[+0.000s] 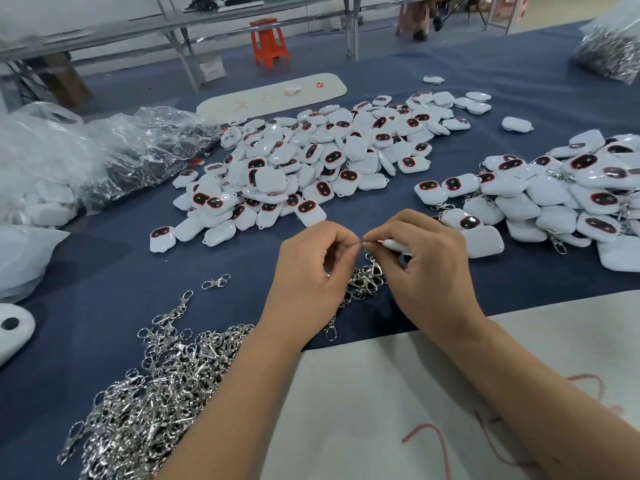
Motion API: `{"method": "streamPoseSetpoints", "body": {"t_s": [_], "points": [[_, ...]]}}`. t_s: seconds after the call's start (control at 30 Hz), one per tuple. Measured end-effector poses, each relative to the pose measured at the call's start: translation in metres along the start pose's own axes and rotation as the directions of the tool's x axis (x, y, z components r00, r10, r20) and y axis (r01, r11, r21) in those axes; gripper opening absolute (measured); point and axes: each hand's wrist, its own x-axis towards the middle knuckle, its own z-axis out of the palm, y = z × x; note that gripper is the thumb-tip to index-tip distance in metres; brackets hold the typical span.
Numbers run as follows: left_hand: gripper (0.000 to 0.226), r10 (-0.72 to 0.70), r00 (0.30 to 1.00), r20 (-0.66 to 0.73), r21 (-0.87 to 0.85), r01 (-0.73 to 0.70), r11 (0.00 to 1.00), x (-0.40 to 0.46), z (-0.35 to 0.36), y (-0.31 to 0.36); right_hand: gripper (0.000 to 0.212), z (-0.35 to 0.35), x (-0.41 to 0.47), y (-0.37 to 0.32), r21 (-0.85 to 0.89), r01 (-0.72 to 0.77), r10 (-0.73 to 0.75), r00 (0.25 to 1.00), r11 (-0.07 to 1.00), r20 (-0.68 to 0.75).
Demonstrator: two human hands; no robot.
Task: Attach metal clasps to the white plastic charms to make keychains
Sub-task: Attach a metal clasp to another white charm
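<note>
Metal clasps [149, 403] heaped nearest, within reach. Left hand [308, 275] pinches one clasp's ring; right hand [426, 268] grips a white charm [393, 244], loop toward it for threading. Beyond: unclasped charm pile [311, 161] ahead, finished keychains [568, 199] right.

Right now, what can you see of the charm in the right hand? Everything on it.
The charm is white glossy plastic, mostly hidden inside the right hand, whose fingers curl round it. Only a narrow edge shows, pointing left toward the left hand. Its printed face is not visible. A small metal clasp meets its tip, pinched by the left hand's fingers. It is held above the blue cloth.
</note>
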Motion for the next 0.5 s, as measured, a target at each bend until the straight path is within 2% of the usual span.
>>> {"method": "streamPoseSetpoints", "body": {"t_s": [0.1, 0.5], "points": [[0.013, 0.042, 0.999, 0.019, 0.038, -0.043, 0.998, 0.0012, -0.0017, -0.0005, 0.005, 0.0000, 0.0001, 0.0009, 0.003, 0.002, -0.002, 1.000, 1.000, 0.008], [0.014, 0.036, 0.998, 0.046, 0.016, -0.036, 0.999, 0.0018, -0.0037, -0.0009, 0.008, -0.0004, 0.0004, 0.0052, 0.050, 0.001, -0.003, 0.999, 0.999, 0.043]]}}
